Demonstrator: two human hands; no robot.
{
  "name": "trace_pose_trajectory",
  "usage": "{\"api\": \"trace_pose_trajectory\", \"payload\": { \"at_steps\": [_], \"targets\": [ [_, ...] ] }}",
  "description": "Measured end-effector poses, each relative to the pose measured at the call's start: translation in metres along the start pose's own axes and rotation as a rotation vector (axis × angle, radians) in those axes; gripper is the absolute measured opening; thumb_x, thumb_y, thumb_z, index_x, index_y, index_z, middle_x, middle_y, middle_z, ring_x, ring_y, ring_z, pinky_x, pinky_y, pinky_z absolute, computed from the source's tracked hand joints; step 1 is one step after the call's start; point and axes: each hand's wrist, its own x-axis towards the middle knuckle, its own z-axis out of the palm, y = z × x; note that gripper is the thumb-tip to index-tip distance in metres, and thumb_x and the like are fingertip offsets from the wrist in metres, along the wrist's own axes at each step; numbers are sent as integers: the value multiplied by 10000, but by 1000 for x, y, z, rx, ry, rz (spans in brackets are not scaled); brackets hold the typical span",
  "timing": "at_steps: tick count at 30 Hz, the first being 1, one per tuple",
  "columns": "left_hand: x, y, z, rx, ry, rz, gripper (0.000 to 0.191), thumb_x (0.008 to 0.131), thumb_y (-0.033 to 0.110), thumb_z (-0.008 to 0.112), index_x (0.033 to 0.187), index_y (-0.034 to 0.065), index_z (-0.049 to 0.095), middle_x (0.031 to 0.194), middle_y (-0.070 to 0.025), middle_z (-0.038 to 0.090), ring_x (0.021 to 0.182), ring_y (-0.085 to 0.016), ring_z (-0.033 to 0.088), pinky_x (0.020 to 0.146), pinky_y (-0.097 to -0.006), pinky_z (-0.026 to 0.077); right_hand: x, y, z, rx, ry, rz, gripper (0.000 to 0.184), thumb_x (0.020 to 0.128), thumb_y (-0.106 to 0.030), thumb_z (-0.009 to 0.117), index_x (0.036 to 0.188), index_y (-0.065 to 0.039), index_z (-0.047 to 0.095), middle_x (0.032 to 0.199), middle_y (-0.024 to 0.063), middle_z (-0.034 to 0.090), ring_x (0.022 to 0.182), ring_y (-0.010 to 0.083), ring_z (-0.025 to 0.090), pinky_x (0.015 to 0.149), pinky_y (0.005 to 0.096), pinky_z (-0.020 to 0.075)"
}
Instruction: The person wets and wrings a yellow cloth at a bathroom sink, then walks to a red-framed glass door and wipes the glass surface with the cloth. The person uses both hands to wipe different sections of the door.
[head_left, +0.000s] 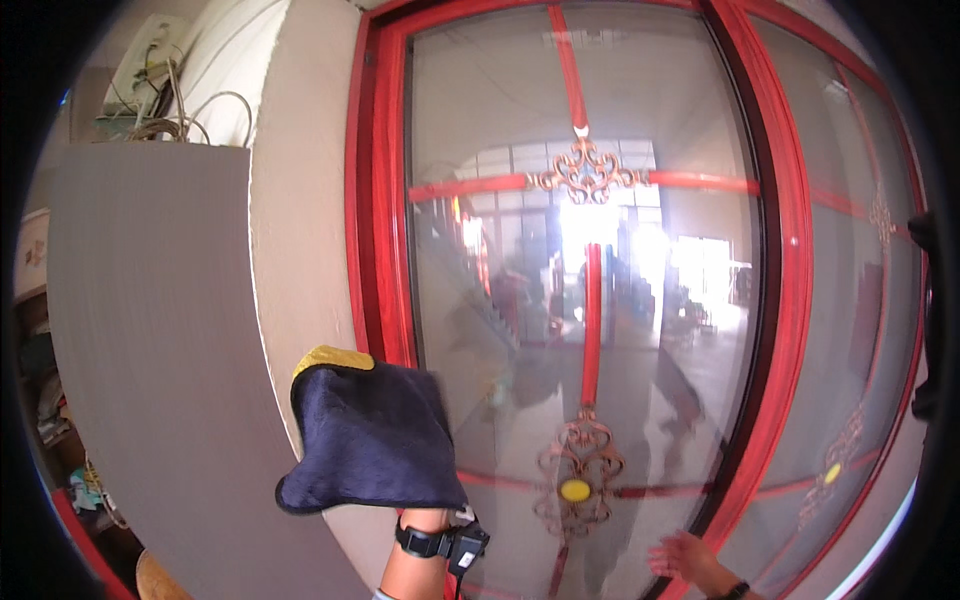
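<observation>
A dark blue cloth (375, 435) with a black edge and a yellow corner drapes over my left hand, hiding its fingers. The cloth lies against the left side of the red frame (390, 225) of a glass door or window panel. A black strap with a small device circles the left wrist. My right hand (681, 556) is at the lower right, fingers spread and nothing in it, in front of the frame's right lower part; whether it touches is unclear. Between the hands is the glass pane (525, 360), with red bars and scrolled metal ornaments (585, 176).
At the left stands a tall grey panel (157, 300), with coiled cables (161, 129) above it. A pale wall strip (300, 225) runs beside the red frame. Cluttered shelves (56, 397) show at the far left. Another glazed panel (840, 300) is on the right.
</observation>
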Motion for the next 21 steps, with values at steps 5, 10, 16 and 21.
{"api": "trace_pose_trajectory", "payload": {
  "at_steps": [5,10,16,21],
  "targets": [
    [113,89,71,420,-12,761,580,871,395,583,1385,163,444,1490,-112,227,1359,-369,149,1089,-517,157,31,66,-149,973,38,-141,530,853,-384,543,1260,-46,519,1167,140,613,1006,303,595,859,467,489],
    [227,196,147,944,125,1544,617,850,407,602,1399,178,436,1553,-121,156,1423,-399,70,1120,-551,104,72,119,-197,342,314,-599,529,850,-398,504,1190,3,562,1136,149,616,1074,365,550,909,523,458],
    [318,261,175,1229,-362,1189,626,927,486,479,1462,204,322,1569,-132,45,1355,-437,277,1117,-462,262,89,97,-196,894,337,-558,531,852,-418,512,1176,0,561,1100,153,615,1019,347,554,861,496,466],
    [352,288,158,1501,-292,1344,588,935,420,501,1451,190,336,1483,-194,173,1350,-423,279,1107,-437,292,102,87,-175,1014,357,-595,533,854,-436,518,1164,-4,560,1071,156,613,972,331,557,821,473,473]
  ]
}}
